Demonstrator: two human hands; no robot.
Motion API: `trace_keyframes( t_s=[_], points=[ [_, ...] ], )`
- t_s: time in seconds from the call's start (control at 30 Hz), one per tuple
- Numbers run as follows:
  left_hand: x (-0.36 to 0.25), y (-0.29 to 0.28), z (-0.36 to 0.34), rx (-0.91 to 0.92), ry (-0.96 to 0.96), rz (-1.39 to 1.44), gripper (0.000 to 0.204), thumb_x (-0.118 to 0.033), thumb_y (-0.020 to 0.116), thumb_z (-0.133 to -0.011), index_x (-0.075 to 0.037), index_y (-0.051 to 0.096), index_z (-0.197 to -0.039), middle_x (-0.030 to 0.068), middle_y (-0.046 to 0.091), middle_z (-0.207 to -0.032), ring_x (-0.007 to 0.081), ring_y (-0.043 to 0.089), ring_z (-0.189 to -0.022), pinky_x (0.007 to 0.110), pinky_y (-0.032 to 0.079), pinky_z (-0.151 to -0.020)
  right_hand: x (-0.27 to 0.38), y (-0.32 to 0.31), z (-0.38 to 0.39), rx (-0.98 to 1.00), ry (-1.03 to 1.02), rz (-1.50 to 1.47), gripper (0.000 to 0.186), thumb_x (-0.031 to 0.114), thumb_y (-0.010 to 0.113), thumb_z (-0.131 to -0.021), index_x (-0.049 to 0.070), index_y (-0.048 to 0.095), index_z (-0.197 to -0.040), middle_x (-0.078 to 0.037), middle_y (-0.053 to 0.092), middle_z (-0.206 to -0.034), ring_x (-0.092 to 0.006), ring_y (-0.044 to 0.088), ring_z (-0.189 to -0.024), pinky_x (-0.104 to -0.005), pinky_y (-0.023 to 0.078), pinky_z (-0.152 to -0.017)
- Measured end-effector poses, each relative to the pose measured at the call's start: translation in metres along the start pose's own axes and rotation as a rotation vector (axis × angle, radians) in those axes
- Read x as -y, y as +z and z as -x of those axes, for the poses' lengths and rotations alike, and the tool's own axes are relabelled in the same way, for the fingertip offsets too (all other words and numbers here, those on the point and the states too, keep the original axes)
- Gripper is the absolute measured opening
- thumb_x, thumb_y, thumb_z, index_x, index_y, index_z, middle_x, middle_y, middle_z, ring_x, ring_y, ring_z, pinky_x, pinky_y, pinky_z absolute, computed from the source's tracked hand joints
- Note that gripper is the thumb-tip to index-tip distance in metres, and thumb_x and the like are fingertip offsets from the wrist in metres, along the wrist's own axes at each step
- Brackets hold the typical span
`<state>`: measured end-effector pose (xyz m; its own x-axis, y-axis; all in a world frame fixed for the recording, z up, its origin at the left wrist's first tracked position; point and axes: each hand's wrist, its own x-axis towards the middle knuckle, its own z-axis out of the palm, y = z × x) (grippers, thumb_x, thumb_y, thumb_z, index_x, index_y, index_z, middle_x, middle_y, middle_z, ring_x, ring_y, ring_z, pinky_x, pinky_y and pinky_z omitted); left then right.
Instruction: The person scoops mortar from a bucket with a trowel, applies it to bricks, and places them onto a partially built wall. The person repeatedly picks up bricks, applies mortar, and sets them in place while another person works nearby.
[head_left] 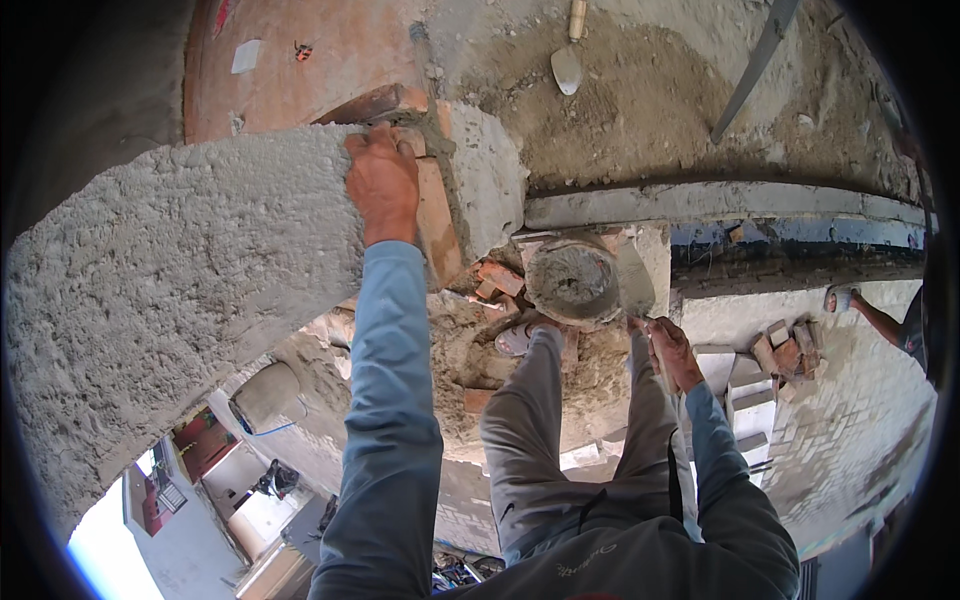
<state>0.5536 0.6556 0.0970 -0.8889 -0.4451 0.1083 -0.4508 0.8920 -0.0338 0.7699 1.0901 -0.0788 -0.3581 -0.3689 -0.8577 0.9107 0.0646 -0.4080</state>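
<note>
Orange oblong clay bricks are seated, faces uncoated. Left hand is curled there, contents hidden; flat grey metal trowel is held by right hand.

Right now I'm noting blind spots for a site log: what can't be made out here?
Head view:
- Held trowel: handle mostly covered by the right hand.
- Left hand: its back obscures the fingertips, so any grip is unclear.
- Pan: bottom hidden by mortar.
- Another person: mostly cut off by the dark right rim.
</note>
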Motion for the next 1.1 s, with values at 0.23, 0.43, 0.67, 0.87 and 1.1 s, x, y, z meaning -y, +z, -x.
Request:
trace_keyframes(
  t_s=[0.23, 0.43, 0.67, 0.87, 1.1],
  points=[
    [0.01, 0.002, -0.001, -0.021, 0.094, 0.004, 0.031, -0.018, 0.074, -0.084, 0.002, 0.064, -0.106, 0.0266, 0.06, -0.11, 0.044, 0.068, -0.088, 0.05, 0.057, -0.078, 0.013, 0.016, -0.005, 0.03, -0.024, 0.014, 0.041, 0.051, 0.059, -0.098, 0.01, 0.057, -0.102, 0.0, 0.051, -0.067, -0.0093, 0.048, -0.046, -0.0276, 0.04, -0.04],
    [0.002, 0.009, -0.013, -0.033, 0.034, -0.035, 0.028, -0.018, 0.074, -0.084, 0.003, 0.064, -0.098, 0.0276, 0.06, -0.105, 0.045, 0.067, -0.086, 0.05, 0.057, -0.077, 0.038, 0.062, -0.043, 0.109, -0.143, 0.036, 0.044, 0.054, 0.06, -0.097, 0.01, 0.057, -0.101, 0.0, 0.05, -0.068, -0.0092, 0.049, -0.05, -0.028, 0.041, -0.042],
    [0.01, 0.018, -0.009, -0.108, 0.085, 0.013, 0.026, -0.021, 0.074, -0.084, 0.002, 0.064, -0.092, 0.0259, 0.06, -0.098, 0.046, 0.065, -0.087, 0.053, 0.054, -0.078, 0.112, 0.17, -0.074, 0.206, -0.052, -0.142, 0.041, 0.052, 0.06, -0.098, 0.011, 0.056, -0.105, 0.001, 0.052, -0.071, -0.0097, 0.048, -0.05, -0.0267, 0.039, -0.043],
    [0.01, 0.016, -0.003, -0.092, 0.16, 0.009, 0.018, -0.012, 0.069, -0.088, 0.001, 0.066, -0.099, 0.0243, 0.061, -0.102, 0.0428, 0.068, -0.084, 0.049, 0.057, -0.075, 0.134, 0.224, -0.107, 0.626, 0.032, -0.739, 0.041, 0.054, 0.053, -0.101, 0.013, 0.057, -0.104, 0.003, 0.052, -0.072, -0.0095, 0.044, -0.053, -0.025, 0.038, -0.044],
    [0.025, 0.023, 0.015, -0.211, 0.251, 0.077, 0.01, -0.004, 0.065, -0.085, 0.003, 0.068, -0.091, 0.0241, 0.064, -0.101, 0.0411, 0.066, -0.092, 0.046, 0.056, -0.08, 0.167, 0.269, -0.1, 0.632, -0.032, -0.683, 0.042, 0.051, 0.045, -0.104, 0.011, 0.055, -0.104, 0.001, 0.051, -0.071, -0.012, 0.043, -0.052, -0.0275, 0.038, -0.043]
  ],
)
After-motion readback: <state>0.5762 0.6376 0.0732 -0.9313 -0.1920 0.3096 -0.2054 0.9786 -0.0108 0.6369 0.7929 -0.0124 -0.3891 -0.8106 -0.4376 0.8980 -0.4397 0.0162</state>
